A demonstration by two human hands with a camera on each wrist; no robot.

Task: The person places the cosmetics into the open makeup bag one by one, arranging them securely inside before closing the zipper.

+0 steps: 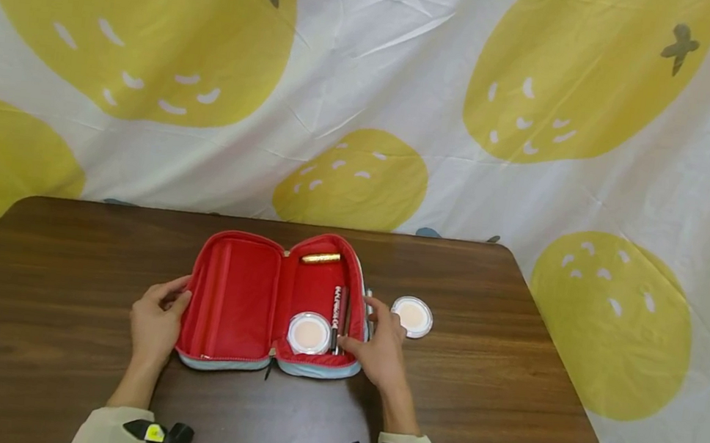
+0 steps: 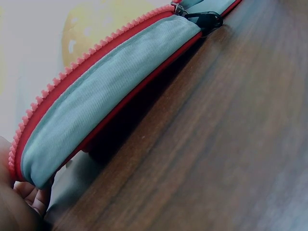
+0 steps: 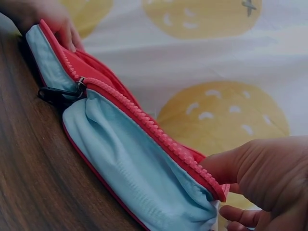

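An unzipped cosmetic bag (image 1: 244,300), red inside and pale blue outside, lies spread open on the table. My left hand (image 1: 154,326) grips its left edge, thumb on the rim and fingers underneath. At the right edge my right hand (image 1: 384,351) pinches the wall, its thumb inside the rim. The right half holds a round powder compact (image 1: 309,333), a gold tube (image 1: 321,258), a patterned pencil (image 1: 336,312) and a dark red stick beside it. In the right wrist view the pink zipper teeth (image 3: 154,127) run up to my thumb. The left wrist view shows the blue side (image 2: 106,91) tilted up from the wood.
A second powder compact (image 1: 413,317) lies on the table just right of my right hand. A black zipper pull (image 3: 55,95) hangs at the bag's front, by the fold. Behind the dark wooden table (image 1: 69,275) hangs a lemon-print cloth (image 1: 374,69).
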